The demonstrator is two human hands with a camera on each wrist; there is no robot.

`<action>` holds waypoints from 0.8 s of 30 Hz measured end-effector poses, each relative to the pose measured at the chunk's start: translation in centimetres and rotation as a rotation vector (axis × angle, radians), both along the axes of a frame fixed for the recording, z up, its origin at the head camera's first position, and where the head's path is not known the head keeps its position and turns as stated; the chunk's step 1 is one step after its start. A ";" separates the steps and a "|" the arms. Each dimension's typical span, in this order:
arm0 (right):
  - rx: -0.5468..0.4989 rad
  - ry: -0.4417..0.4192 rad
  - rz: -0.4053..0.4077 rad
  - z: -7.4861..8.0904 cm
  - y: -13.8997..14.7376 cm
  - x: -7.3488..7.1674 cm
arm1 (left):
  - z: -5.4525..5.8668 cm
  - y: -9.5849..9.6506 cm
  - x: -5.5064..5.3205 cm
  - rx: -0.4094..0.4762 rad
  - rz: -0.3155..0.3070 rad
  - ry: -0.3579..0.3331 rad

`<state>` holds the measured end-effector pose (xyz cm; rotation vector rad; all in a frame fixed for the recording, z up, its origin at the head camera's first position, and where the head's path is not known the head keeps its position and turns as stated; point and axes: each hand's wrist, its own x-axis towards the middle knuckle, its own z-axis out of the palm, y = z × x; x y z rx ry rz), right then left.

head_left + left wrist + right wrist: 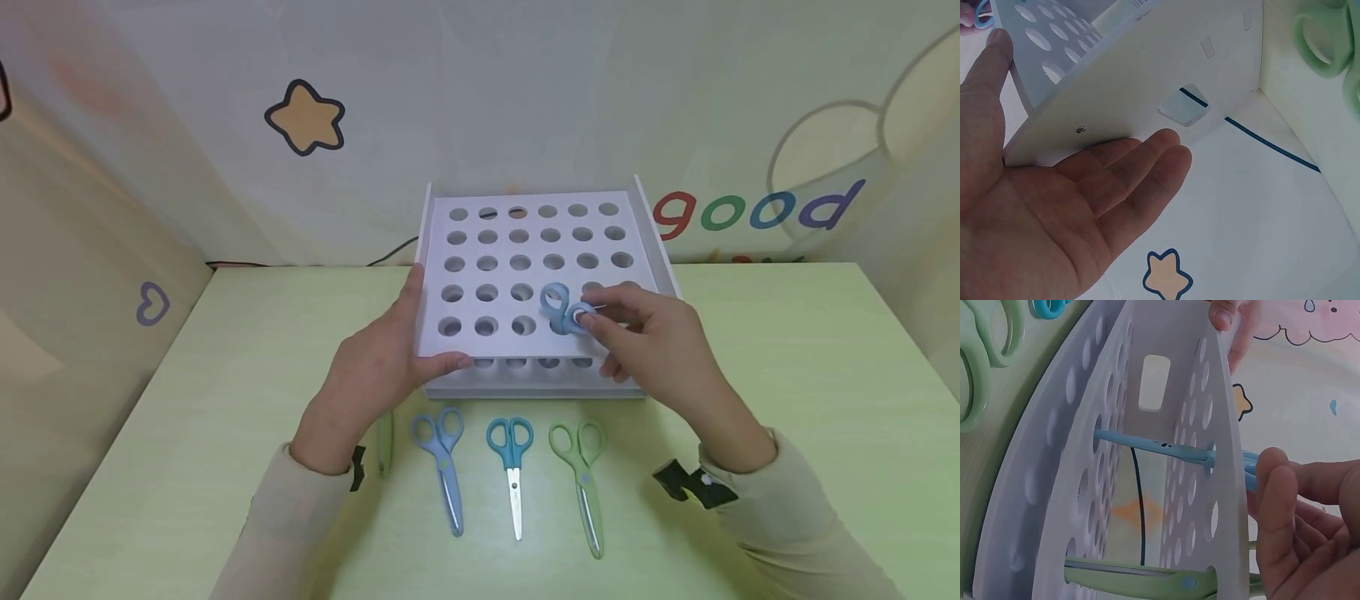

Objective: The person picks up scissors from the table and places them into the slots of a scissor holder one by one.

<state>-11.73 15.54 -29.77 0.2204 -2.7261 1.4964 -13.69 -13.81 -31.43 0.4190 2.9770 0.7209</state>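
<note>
A white rack (504,310) with rows of round holes in stacked panels stands on the table. My left hand (375,367) holds its near left corner, thumb over the front edge of the top panel, fingers along the outer side wall (1116,94). At the near right part of the top panel, my right hand (660,333) pinches the handles of light blue scissors (557,308). In the right wrist view the blue scissors' blade end (1154,447) runs through one panel into a hole of the lower one. Green scissors (1147,578) stand through the holes beside them.
On the table before the rack lie periwinkle scissors (448,483), teal scissors (512,450) and light green scissors (585,479). Another green item (385,442) is partly hidden by the left wrist. Behind the rack hangs a printed wall sheet (487,100); a black cable (393,252) runs along its foot.
</note>
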 end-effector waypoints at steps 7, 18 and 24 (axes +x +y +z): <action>0.029 -0.013 -0.020 0.9 0.4 0.5 | 0.0 0.0 0.0 -0.012 0.005 0.000; 0.001 0.006 -0.024 0.1 2.0 1.7 | -0.1 -0.1 0.2 0.017 -0.011 0.000; -0.110 0.010 0.108 -1.2 3.0 2.4 | 0.0 -0.5 0.3 0.010 -0.026 -0.004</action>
